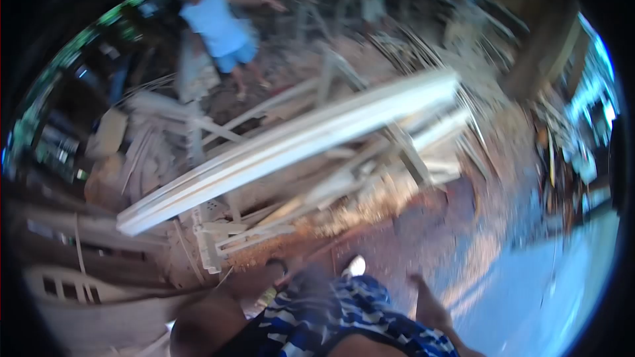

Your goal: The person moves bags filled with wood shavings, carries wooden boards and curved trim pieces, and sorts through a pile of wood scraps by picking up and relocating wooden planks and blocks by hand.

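My left arm bends in from the lower left, with a dark band at the wrist. My left hand is smeared by motion in front of my blue, white and black patterned clothing; its fingers cannot be made out. On the other side, my right hand hangs low beside the clothing, over the reddish ground. It is small and blurred, so its fingers do not show clearly. No held thing is visible in either hand. Ahead of me, apart from both hands, long pale planks lie slantwise across wooden supports.
A person in a white top and blue shorts stands beyond the planks, one arm stretched out. Scrap boards are heaped at the left. A thick post rises at the right. Sawdust covers ground under the planks.
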A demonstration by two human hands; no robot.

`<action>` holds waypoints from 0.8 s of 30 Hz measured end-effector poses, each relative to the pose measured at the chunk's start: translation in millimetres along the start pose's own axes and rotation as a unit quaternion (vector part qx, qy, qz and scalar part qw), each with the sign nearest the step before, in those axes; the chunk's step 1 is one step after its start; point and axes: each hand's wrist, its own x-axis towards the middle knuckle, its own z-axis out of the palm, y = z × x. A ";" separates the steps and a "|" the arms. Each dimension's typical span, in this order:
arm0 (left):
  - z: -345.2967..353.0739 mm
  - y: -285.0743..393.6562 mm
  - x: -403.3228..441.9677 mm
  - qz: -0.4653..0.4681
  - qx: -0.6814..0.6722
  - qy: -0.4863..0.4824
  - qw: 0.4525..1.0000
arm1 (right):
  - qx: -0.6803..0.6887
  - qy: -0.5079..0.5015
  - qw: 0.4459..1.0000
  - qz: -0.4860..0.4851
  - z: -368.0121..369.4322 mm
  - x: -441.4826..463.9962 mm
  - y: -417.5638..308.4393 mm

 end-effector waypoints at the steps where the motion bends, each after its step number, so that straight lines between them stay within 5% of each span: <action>1: -30.8 26.0 21.5 0.036 -0.028 0.018 0.999 | -0.076 0.011 0.990 -0.117 -3.9 29.6 36.9; 2: -79.8 87.9 -6.2 -0.143 -0.244 -0.035 0.958 | 0.087 0.021 0.991 -0.100 -5.7 -52.9 -55.9; 3: -94.3 104.4 15.1 -0.007 -0.034 0.056 0.998 | 0.165 0.035 0.986 -0.012 -11.9 -66.9 -82.6; 4: -111.0 127.7 32.0 0.027 0.052 0.005 0.998 | 0.058 0.080 0.992 0.073 -20.3 -150.6 -199.2; 7: -116.3 146.8 97.7 0.167 0.142 -0.035 0.975 | 0.226 0.127 0.962 0.089 -11.5 -163.5 -158.9; 10: -143.1 220.8 106.3 0.205 0.182 -0.069 0.959 | 0.367 0.125 0.905 0.174 0.4 -184.2 -109.8; 13: -143.2 270.2 133.2 0.218 0.196 -0.108 0.950 | 0.345 0.096 0.907 0.222 11.3 -223.7 -76.3; 16: -140.2 312.6 156.7 0.241 0.186 -0.138 0.942 | 0.403 0.127 0.842 0.335 9.1 -234.4 -58.6; 24: -122.5 401.9 276.7 0.267 0.137 -0.160 0.940 | 0.414 0.168 0.844 0.297 -134.9 -143.8 -66.3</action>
